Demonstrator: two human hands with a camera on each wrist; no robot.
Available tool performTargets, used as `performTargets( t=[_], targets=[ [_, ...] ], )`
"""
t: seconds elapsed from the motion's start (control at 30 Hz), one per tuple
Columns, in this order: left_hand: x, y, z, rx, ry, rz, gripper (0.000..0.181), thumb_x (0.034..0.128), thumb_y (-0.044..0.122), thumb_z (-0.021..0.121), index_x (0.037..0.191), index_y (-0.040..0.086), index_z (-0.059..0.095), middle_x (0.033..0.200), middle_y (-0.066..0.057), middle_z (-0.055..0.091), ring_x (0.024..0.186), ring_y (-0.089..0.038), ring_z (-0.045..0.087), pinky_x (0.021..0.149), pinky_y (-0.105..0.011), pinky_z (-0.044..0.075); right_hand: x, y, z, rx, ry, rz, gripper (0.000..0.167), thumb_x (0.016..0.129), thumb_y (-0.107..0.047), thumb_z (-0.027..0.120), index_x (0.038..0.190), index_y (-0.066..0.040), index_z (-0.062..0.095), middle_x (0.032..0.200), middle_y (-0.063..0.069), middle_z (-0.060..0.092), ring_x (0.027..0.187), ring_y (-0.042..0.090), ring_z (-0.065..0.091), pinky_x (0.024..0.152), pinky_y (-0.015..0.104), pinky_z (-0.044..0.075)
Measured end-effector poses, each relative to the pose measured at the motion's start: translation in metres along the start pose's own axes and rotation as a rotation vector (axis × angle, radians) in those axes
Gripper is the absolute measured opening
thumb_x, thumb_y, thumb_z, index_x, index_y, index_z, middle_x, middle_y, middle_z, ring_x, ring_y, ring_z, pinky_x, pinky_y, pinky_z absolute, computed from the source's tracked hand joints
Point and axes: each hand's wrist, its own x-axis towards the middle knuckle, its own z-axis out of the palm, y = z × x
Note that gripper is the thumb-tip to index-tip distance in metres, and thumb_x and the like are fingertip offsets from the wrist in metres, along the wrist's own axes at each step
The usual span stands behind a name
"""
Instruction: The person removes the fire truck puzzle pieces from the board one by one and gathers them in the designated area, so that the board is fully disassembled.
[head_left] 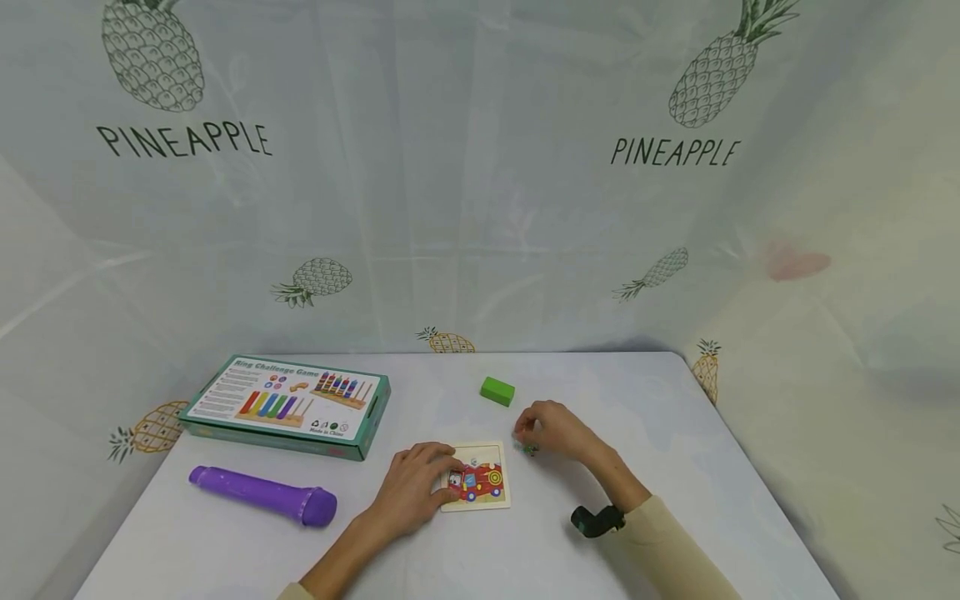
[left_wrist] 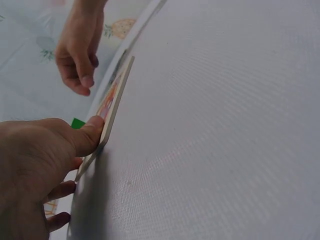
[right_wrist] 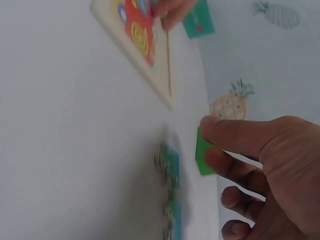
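Wooden tray (head_left: 480, 506), gripped by left hand (head_left: 412, 490), holds red truck picture (head_left: 482, 482).

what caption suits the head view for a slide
Left grip on a red-truck puzzle, right grip by small pieces; Ring Challenge Game box at left.

A white table (head_left: 450, 562) with rounded far corners carries everything here. A green-edged Ring Challenge Game box (head_left: 273, 402) lies at its far left, with a purple toy microphone (head_left: 251, 490) on its side nearer the front. Around the middle sits a square wooden puzzle board (head_left: 489, 502); small blue-and-green pieces (right_wrist: 172, 165) lie beside it, near a green block (head_left: 497, 391) farther back.
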Motion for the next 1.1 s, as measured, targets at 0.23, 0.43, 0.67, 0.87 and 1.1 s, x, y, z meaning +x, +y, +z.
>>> performTargets(
  t=[0.23, 0.43, 0.67, 0.87, 1.1],
  targets=[
    [0.004, 0.008, -0.002, 0.019, -0.029, 0.047, 0.032, 0.09, 0.031, 0.075, 0.121, 0.036, 0.07, 0.131, 0.007, 0.059, 0.129, -0.024, 0.048, 0.101, -0.059, 0.038, -0.009, -0.023, 0.01, -0.059, -0.099, -0.14, 0.025, 0.085, -0.023, 0.081, 0.108, -0.012, 0.078, 0.084, -0.01, 0.062, 0.08, 0.01, 0.051, 0.07, 0.025, 0.045],
    [0.004, 0.015, -0.006, 0.049, -0.097, 0.112, 0.034, 0.0956, 0.021, 0.067, 0.124, 0.039, 0.07, 0.13, 0.007, 0.059, 0.127, -0.022, 0.049, 0.099, -0.059, 0.04, -0.018, -0.029, 0.021, -0.136, -0.123, -0.127, 0.031, 0.083, -0.029, 0.083, 0.11, -0.016, 0.078, 0.088, -0.012, 0.062, 0.085, 0.008, 0.049, 0.073, 0.025, 0.044],
    [0.005, 0.014, -0.005, 0.068, -0.096, 0.172, 0.035, 0.0963, 0.019, 0.064, 0.124, 0.038, 0.07, 0.132, 0.008, 0.058, 0.127, -0.02, 0.048, 0.1, -0.056, 0.038, -0.023, -0.032, 0.031, -0.209, -0.077, -0.169, 0.029, 0.082, -0.032, 0.082, 0.107, -0.018, 0.078, 0.087, -0.013, 0.061, 0.082, 0.007, 0.049, 0.072, 0.024, 0.045],
    [0.006, 0.013, -0.002, 0.086, -0.083, 0.235, 0.037, 0.0975, 0.017, 0.06, 0.128, 0.037, 0.068, 0.132, 0.01, 0.057, 0.126, -0.017, 0.048, 0.098, -0.054, 0.04, -0.027, -0.034, 0.038, -0.245, -0.034, -0.16, 0.026, 0.081, -0.032, 0.083, 0.103, -0.019, 0.077, 0.089, -0.014, 0.06, 0.086, 0.008, 0.051, 0.076, 0.026, 0.048],
    [0.006, 0.012, 0.0, 0.135, -0.057, 0.266, 0.048, 0.0932, 0.014, 0.058, 0.129, 0.045, 0.065, 0.129, 0.009, 0.058, 0.125, -0.017, 0.047, 0.098, -0.052, 0.041, -0.026, -0.035, 0.039, -0.251, -0.029, -0.16, 0.023, 0.081, -0.029, 0.082, 0.101, -0.019, 0.076, 0.088, -0.015, 0.059, 0.088, 0.008, 0.052, 0.078, 0.028, 0.049]
  ],
)
